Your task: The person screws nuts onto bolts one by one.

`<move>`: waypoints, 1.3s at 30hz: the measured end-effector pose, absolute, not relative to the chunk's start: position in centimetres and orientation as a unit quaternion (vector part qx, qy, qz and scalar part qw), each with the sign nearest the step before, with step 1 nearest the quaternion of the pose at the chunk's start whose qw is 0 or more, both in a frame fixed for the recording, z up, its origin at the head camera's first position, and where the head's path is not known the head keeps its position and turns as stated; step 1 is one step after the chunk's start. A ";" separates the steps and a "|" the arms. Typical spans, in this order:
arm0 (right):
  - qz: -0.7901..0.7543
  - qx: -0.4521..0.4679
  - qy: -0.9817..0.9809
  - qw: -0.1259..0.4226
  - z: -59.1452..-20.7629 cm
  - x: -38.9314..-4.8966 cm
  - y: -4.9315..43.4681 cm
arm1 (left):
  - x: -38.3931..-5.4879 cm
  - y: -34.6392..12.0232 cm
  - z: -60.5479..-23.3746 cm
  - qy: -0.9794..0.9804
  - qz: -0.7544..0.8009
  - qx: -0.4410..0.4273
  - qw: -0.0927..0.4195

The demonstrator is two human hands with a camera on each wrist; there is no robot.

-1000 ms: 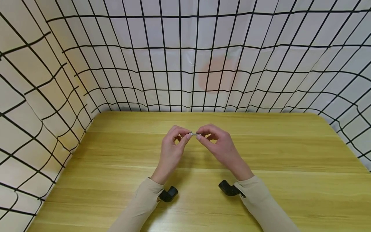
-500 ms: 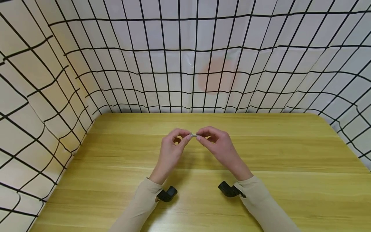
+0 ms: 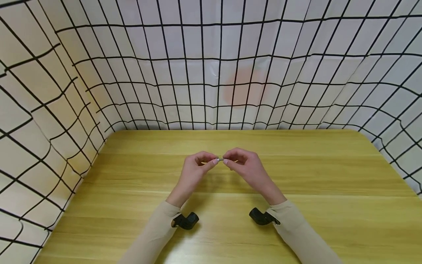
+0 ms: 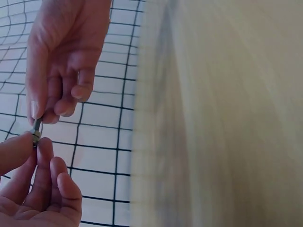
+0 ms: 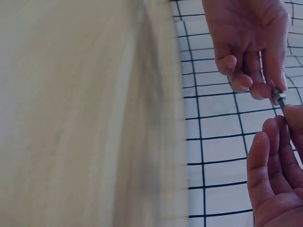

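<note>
Between the two hands, a small silvery metal bolt [image 3: 220,159] lies roughly level above the table. My left hand [image 3: 192,170] pinches its thicker end with thumb and fingertip. A nut-like collar [image 4: 36,135] shows there in the left wrist view, partly covered by the thumb. From the other side my right hand [image 3: 249,169] pinches the thin shank [image 5: 282,104] by its far end, between thumb and index finger. Only a short stretch of metal shows between the fingertips. The other fingers of both hands curl loosely, holding nothing.
Beneath the hands is a wood-grain table [image 3: 132,205]. White sheeting behind a black grid net [image 3: 204,84] stands along its back and sides. A black wrist camera [image 3: 186,221] juts from the left sleeve, another black camera [image 3: 260,216] from the right.
Both hands, still gripping the bolt, appear slightly lower in the head view. The view itself has shifted a little. The fingertips at the bolt have moved slightly.
</note>
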State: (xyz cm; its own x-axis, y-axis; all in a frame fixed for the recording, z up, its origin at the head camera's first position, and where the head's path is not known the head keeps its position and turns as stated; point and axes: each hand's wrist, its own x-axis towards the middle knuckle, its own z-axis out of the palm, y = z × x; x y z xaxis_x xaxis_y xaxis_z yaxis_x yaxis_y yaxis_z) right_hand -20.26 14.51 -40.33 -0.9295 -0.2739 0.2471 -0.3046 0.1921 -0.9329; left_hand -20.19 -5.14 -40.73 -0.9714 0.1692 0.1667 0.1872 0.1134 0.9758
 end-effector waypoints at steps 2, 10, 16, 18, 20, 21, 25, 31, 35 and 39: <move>0.605 0.183 -0.775 0.002 -40.7 -20.5 14.6 | -20.4 -5.2 -40.9 -0.752 -0.650 -0.113 -0.005; 0.583 0.176 -0.792 -0.024 -41.9 -21.6 14.8 | -21.4 -5.6 -41.8 -0.763 -0.635 -0.118 -0.029; 0.563 0.174 -0.806 -0.051 -42.3 -22.2 14.7 | -22.2 -6.0 -42.2 -0.769 -0.628 -0.108 -0.057; 0.552 0.175 -0.813 -0.056 -42.4 -22.4 14.6 | -22.5 -6.0 -42.3 -0.770 -0.626 -0.101 -0.068; 0.540 0.177 -0.821 -0.055 -42.5 -22.6 14.6 | -22.8 -6.1 -42.2 -0.772 -0.624 -0.093 -0.078; 0.535 0.178 -0.824 -0.054 -42.6 -22.7 14.6 | -22.9 -6.1 -42.2 -0.774 -0.621 -0.091 -0.082; 0.521 0.177 -0.833 -0.053 -42.8 -23.2 14.7 | -23.4 -6.0 -42.2 -0.783 -0.609 -0.082 -0.099; 0.509 0.169 -0.841 -0.069 -43.1 -23.8 14.9 | -24.1 -5.9 -42.7 -0.793 -0.594 -0.063 -0.120; 0.503 0.165 -0.845 -0.077 -43.4 -24.2 14.9 | -24.4 -5.8 -43.0 -0.799 -0.583 -0.058 -0.132; 0.500 0.162 -0.847 -0.083 -43.7 -24.4 14.9 | -24.7 -5.9 -43.0 -0.804 -0.575 -0.058 -0.140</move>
